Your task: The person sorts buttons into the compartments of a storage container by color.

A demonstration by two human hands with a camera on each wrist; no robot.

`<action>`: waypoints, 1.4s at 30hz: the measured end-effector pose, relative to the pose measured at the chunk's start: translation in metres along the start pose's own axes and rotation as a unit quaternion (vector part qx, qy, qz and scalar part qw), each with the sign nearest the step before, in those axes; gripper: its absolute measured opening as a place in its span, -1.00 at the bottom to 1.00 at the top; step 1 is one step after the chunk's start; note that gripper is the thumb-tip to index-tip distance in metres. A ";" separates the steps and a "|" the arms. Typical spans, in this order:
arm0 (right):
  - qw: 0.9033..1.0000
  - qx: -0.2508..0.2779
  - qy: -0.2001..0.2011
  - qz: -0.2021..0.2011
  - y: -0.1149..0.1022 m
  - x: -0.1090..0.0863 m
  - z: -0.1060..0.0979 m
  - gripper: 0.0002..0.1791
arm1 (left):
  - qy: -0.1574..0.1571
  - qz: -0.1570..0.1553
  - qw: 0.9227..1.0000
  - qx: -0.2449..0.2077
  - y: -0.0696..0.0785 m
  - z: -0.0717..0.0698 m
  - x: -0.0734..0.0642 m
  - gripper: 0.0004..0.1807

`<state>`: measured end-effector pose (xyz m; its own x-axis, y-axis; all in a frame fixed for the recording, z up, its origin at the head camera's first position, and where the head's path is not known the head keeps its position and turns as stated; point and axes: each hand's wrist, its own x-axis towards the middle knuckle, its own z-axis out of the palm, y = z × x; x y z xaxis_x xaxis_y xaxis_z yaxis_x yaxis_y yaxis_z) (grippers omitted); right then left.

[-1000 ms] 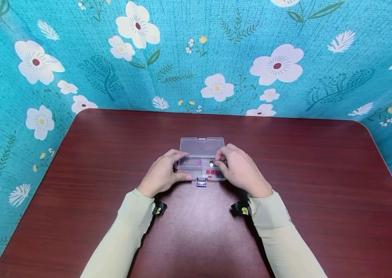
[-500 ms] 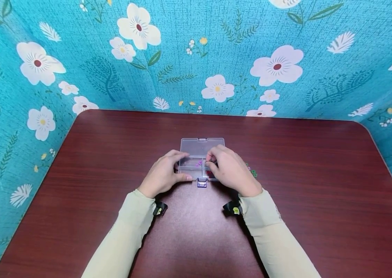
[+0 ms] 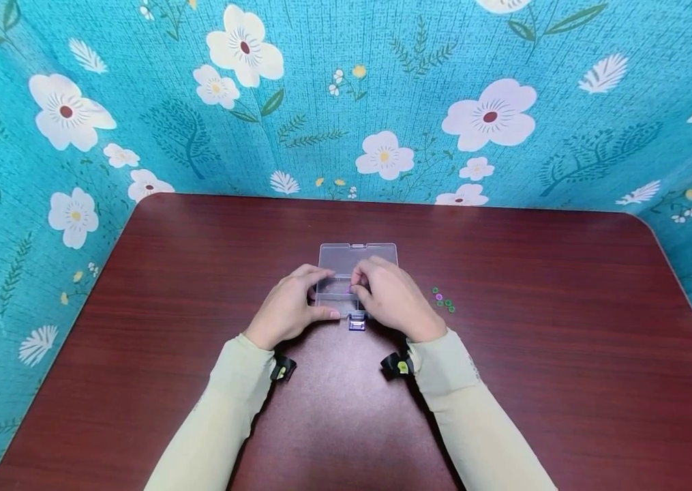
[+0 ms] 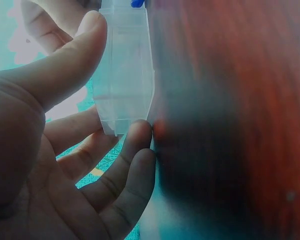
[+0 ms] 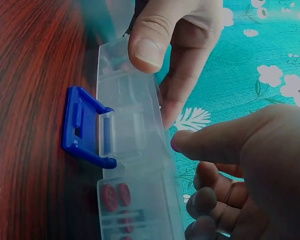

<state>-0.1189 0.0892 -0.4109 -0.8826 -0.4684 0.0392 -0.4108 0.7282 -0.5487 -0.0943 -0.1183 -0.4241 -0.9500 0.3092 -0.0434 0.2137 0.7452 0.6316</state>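
Note:
A clear plastic compartment box (image 3: 336, 306) sits mid-table, its lid (image 3: 335, 256) tipped back and its blue latch (image 5: 80, 127) hanging down in front. Gripping the box's left end is my left hand (image 3: 287, 303), thumb at the front, fingers at the end and back. My right hand (image 3: 397, 296) is over the middle of the box, thumb and forefinger together above the back left compartment. A purple button (image 5: 174, 145) shows at that thumb's tip, mostly hidden. Red buttons (image 5: 110, 197) lie in the front right compartment, which the right hand covers in the head view.
On the table (image 3: 554, 327) right of the box lie several small green buttons (image 3: 448, 303) and a purple button (image 3: 439, 296). Behind the table hangs a blue flowered cloth (image 3: 321, 102).
My right hand has moved left across the box, from the back right compartment to the back left one. The small buttons on the table have come into sight. My left hand stays in place.

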 end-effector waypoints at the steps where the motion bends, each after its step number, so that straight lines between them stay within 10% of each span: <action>1: 1.000 0.001 0.000 -0.002 0.000 0.001 0.001 -0.92 | 0.001 0.001 1.000 -0.001 0.000 0.000 0.000 -0.26; 42: 0.999 -0.045 0.000 0.019 -0.007 0.020 0.012 -0.95 | -0.004 0.001 1.000 0.002 0.003 -0.003 0.000 -0.25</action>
<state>-0.1310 0.0689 -0.4164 -0.8980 -0.4395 0.0193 -0.3956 0.7876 -0.4724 -0.0943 -0.1178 -0.4201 -0.9475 0.3161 -0.0485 0.2171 0.7470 0.6284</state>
